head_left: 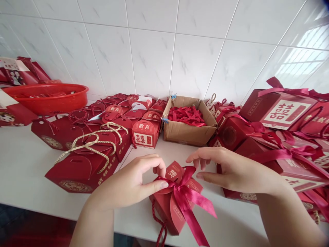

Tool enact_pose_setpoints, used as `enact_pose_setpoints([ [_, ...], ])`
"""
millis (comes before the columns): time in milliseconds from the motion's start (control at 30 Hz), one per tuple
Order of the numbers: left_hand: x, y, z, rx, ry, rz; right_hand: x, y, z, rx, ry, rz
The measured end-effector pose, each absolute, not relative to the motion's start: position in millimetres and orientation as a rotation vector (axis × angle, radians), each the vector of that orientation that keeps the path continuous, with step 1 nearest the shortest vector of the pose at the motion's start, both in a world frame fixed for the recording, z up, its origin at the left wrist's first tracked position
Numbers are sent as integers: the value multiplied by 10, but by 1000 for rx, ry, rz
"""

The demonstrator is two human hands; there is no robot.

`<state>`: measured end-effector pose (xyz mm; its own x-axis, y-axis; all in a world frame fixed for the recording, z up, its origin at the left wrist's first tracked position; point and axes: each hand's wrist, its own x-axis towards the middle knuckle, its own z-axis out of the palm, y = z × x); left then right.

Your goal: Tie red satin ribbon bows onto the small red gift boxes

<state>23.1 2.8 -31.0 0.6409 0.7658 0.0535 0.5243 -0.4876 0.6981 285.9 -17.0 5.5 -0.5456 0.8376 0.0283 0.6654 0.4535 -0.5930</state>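
Observation:
A small red gift box stands near the table's front edge, with a dark red twisted cord hanging at its left side. Tied across its top is a crimson ribbon bow, its two tails draping over the right and front. At the box's left, my left hand pinches the bow's left loop between thumb and fingers. My right hand hovers just right of the box, thumb and fingers apart, holding nothing and not touching the bow.
Behind the box is a cardboard carton of loose red ribbons. Red boxes with gold rope handles and smaller ones crowd the left. Ribboned boxes are piled at right. A red basin sits far left by the tiled wall.

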Motion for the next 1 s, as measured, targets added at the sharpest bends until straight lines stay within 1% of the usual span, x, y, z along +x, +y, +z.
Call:
enact_pose_setpoints([
  [300, 267, 37, -337, 2218, 1021, 497, 2733, -135, -11, -1160, -2335, 810],
  [433, 265, 38, -335, 2206, 1022, 481, 2680, -133, -19, -1060, -2337, 903],
  [800, 298, 13, -308, 2204, 1056, 444, 2630, -131, -73, -1057, -2354, 939],
  [867, 312, 8, -310, 2174, 1017, 453, 2635, -125, -78, -1043, -2360, 1009],
  [1000, 355, 8, -325, 2123, 932, 468, 2647, -112, -72, -910, -2312, 1326],
])
